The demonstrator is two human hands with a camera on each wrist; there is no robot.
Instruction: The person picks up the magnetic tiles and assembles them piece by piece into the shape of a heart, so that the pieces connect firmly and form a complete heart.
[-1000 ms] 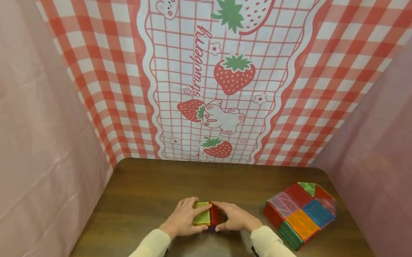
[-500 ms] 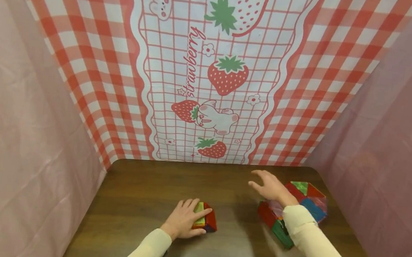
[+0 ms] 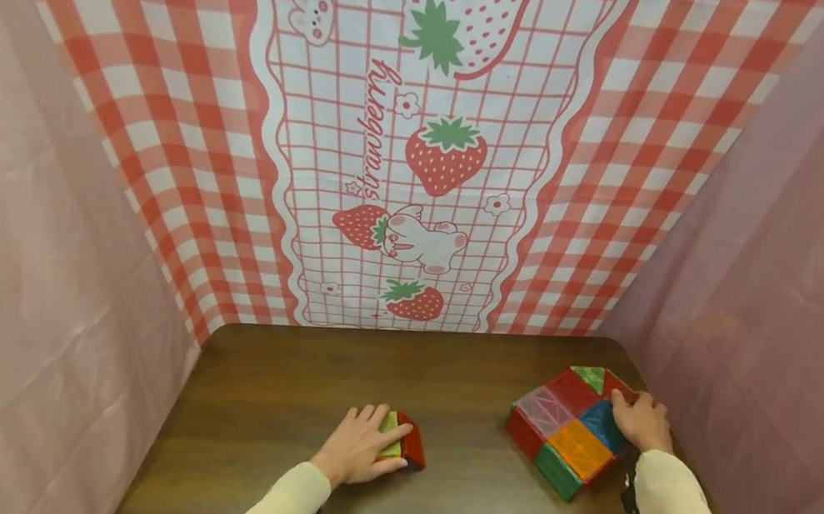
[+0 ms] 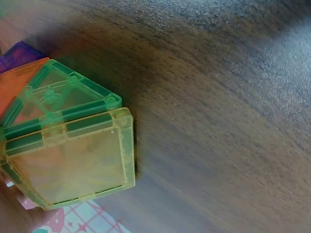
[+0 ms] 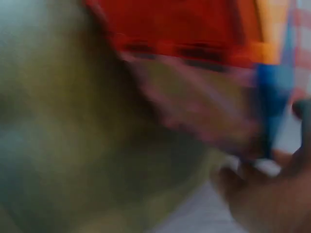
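My left hand (image 3: 354, 448) holds a small block of magnetic tiles (image 3: 413, 446), its fingers spread over the top and its thumb along the near side. A yellow-green top and a red sloping side show there. In the left wrist view the block has a clear yellow tile (image 4: 73, 165), a green triangle tile (image 4: 63, 92), an orange tile (image 4: 14, 87) and a purple corner. My right hand (image 3: 642, 423) grips the right end of a larger magnetic-tile structure (image 3: 584, 447), thumb on top. Blurred in the right wrist view are its red tile (image 5: 170, 24), pink tile (image 5: 194, 97) and blue tile (image 5: 272, 102).
Both constructions sit on a brown wooden table (image 3: 278, 385). A red-and-white strawberry cloth (image 3: 422, 158) hangs behind it. Pink curtains (image 3: 43, 252) close in both sides.
My right hand has let go of the small block, risen over the larger structure and come down at its right end. My left hand stays on the small block.
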